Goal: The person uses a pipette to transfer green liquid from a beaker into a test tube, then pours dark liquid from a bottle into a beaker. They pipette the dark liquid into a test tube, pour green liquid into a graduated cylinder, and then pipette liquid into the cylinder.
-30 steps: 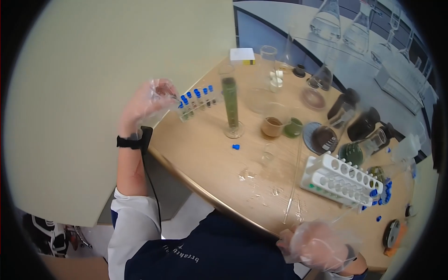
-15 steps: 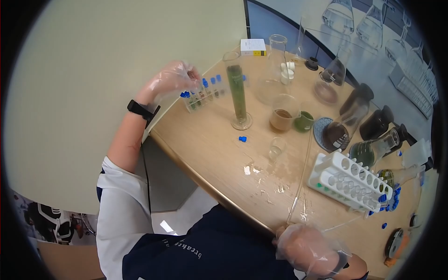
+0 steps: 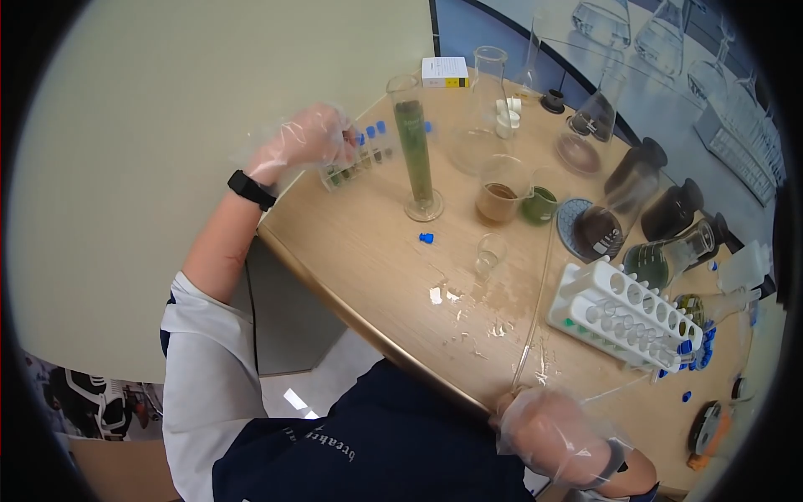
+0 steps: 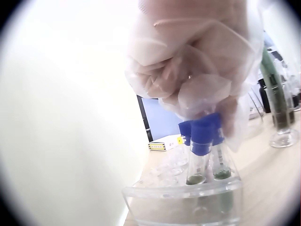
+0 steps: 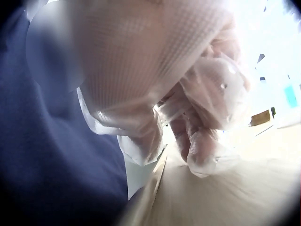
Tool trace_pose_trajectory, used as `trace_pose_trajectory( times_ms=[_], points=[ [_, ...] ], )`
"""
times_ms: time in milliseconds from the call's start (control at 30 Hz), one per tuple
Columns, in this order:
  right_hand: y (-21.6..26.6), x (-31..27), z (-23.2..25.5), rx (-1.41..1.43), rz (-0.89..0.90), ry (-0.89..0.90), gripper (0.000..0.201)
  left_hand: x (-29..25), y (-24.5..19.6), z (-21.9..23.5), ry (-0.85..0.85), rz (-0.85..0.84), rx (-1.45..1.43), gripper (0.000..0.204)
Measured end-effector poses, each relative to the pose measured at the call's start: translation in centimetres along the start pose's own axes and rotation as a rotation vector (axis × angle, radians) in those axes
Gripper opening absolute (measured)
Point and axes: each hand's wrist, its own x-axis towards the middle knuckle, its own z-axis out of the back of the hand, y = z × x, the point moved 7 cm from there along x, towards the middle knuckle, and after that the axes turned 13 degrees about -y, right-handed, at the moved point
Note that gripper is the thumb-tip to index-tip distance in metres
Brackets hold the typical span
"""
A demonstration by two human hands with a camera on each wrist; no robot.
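My gloved left hand [image 3: 311, 138] is over a clear rack [image 4: 183, 190] of small blue-capped test tubes, by the wall. In the left wrist view its curled fingers pinch at the blue caps [image 4: 202, 136]; the thumb and a finger overlap the rear one. Dark green matter lies in the tubes below. My gloved right hand [image 3: 548, 431] rests at the table's front edge, fingers loosely bent and nothing seen between them in the right wrist view. A thin glass rod [image 3: 535, 326] lies on the table, its near end close to the right fingertips.
A tall measuring cylinder [image 3: 416, 155] with green liquid stands right of the small rack. Behind are beakers of brown [image 3: 499, 201] and green liquid [image 3: 539, 203]. A white test tube rack [image 3: 623, 314] stands at the right. A loose blue cap [image 3: 427, 238] and wet spots [image 3: 468, 314] mark the table.
My left hand moved up and to the right over the small rack, then sank closer to the caps, hiding the nearer ones. The right hand has stayed at the table edge.
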Motion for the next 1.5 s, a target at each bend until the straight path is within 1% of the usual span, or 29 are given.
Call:
trace_pose_trajectory(
  times_ms=[33,100,167,233,267,333,400,433,500,600,700,733,800,900,933,1033,1133,1200,1333,1433,1500],
  points=[
    [-0.3,0.1,0.2,0.104,-0.086,-0.024,0.024,-0.1,-0.4,0.2,0.003,-0.006,-0.013,0.017],
    [-0.9,-0.3,0.4,0.436,-0.437,-0.113,0.032,-0.4,-1.0,0.8,0.021,0.072,-0.025,0.018],
    [-0.1,0.2,0.7,0.485,-0.449,-0.188,0.038,-0.4,-0.9,0.9,0.039,0.127,-0.079,0.019],
    [-0.3,0.2,0.7,0.536,-0.359,-0.281,0.041,-0.3,-0.5,0.9,0.056,0.164,-0.175,0.021],
    [-0.9,0.0,0.1,0.563,-0.259,-0.335,0.042,-0.5,-0.8,1.1,0.044,0.171,-0.152,0.020],
    [-1.1,-0.1,-0.1,0.489,-0.227,-0.317,0.041,-0.8,-1.7,1.7,0.018,0.187,-0.103,0.019],
    [-1.1,-0.2,0.3,0.284,-0.361,-0.176,0.040,-0.8,-1.3,2.1,-0.042,0.201,-0.126,0.019],
    [-1.1,-0.1,0.4,0.327,-0.309,-0.219,0.040,-0.9,-1.0,2.2,-0.072,0.209,-0.140,0.019],
    [-1.0,-0.2,0.4,0.414,-0.203,-0.301,0.038,-0.9,-0.8,2.7,-0.076,0.208,-0.132,0.018],
    [-1.3,-0.4,0.5,0.439,-0.318,-0.294,0.037,-0.9,-0.3,3.4,-0.095,0.196,-0.112,0.019],
    [-2.1,-0.6,0.0,0.635,-0.266,-0.331,0.031,-0.9,0.5,3.3,-0.073,0.151,-0.123,0.019],
    [-2.1,-0.5,-0.1,0.447,-0.271,-0.275,0.028,-1.0,0.5,3.1,-0.058,0.132,-0.132,0.019],
    [-2.2,-0.1,0.0,0.069,-0.276,-0.163,0.021,-1.2,0.2,2.7,-0.041,0.159,-0.097,0.020],
    [-0.8,0.3,-0.5,-0.587,-0.027,-0.092,0.014,-1.2,-0.1,1.8,0.006,0.173,-0.066,0.020],
    [-0.7,0.3,-0.4,-0.565,-0.031,-0.089,0.013,-1.1,-0.2,1.5,0.025,0.173,-0.061,0.020],
    [-0.4,0.3,-0.1,-0.525,-0.042,-0.078,0.013,-1.1,-0.6,1.6,0.007,0.213,-0.078,0.019],
    [-0.5,0.4,0.0,-0.495,-0.058,-0.073,0.013,-1.1,-0.1,1.6,-0.040,0.189,-0.042,0.019],
    [-0.6,0.4,0.2,-0.433,-0.070,-0.075,0.013,-1.1,-0.2,1.6,-0.010,0.178,-0.046,0.020],
    [-0.6,0.4,0.1,-0.483,-0.069,-0.076,0.014,-1.2,-0.4,1.1,0.023,0.136,0.044,0.022],
    [-0.9,0.2,-0.1,-0.519,-0.045,-0.064,0.013,-1.3,0.0,1.2,-0.015,0.198,-0.055,0.024],
    [-1.4,-0.2,-0.2,-0.512,-0.042,-0.045,0.011,-1.3,0.1,1.0,-0.014,0.181,-0.062,0.024]
  ],
)
